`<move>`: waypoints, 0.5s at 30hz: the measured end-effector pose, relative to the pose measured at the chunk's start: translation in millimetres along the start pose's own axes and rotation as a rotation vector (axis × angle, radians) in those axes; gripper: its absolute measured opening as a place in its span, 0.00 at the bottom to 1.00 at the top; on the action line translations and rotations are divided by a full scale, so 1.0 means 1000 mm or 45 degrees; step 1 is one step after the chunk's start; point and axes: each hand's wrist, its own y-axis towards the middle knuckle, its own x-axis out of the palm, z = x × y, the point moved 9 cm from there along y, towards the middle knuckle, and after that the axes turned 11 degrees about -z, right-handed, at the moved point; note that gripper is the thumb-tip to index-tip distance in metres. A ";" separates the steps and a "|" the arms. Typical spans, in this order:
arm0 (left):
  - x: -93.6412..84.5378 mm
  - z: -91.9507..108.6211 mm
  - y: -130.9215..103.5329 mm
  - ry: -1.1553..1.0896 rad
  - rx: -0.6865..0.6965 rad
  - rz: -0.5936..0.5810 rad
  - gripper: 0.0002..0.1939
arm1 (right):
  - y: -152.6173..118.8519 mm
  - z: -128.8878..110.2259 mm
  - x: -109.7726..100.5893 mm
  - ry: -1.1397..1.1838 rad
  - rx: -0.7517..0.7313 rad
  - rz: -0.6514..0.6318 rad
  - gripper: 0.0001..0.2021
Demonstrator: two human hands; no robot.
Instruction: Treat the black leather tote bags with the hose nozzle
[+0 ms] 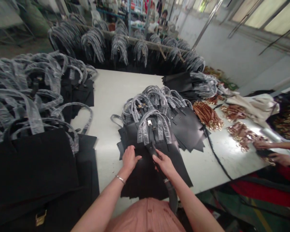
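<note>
Directly in front of me, a stack of black bag panels (140, 180) with plastic-wrapped handles (157, 119) lies on the white table. My left hand (130, 158) rests on the top panel, thumb and fingers apart, near its upper left part. In my right hand (163, 162) is a dark strap (168, 187), pinched near its upper end over the panel; its lower part hangs toward my body. A gold buckle (149, 122) shows among the wrapped handles beyond my hands.
Black bag pieces with wrapped handles (31, 154) pile up at left. More handles (120, 48) hang on a rail behind. Brown straps with gold hardware (207, 116) lie at right, near another person's hands (277, 158). White table (111, 87) surface shows between piles.
</note>
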 end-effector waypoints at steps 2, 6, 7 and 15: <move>0.006 -0.011 0.002 -0.167 -0.071 -0.033 0.22 | -0.003 0.001 0.001 -0.027 -0.004 -0.009 0.29; 0.027 -0.041 0.002 -0.833 -0.257 -0.073 0.14 | -0.013 0.008 0.008 -0.078 0.015 -0.087 0.29; 0.032 -0.046 0.002 -0.959 -0.272 -0.075 0.12 | -0.013 0.008 0.012 -0.085 0.010 -0.103 0.29; 0.038 -0.035 -0.008 -1.024 -0.148 -0.210 0.06 | 0.000 -0.010 0.036 -0.055 -0.050 -0.155 0.28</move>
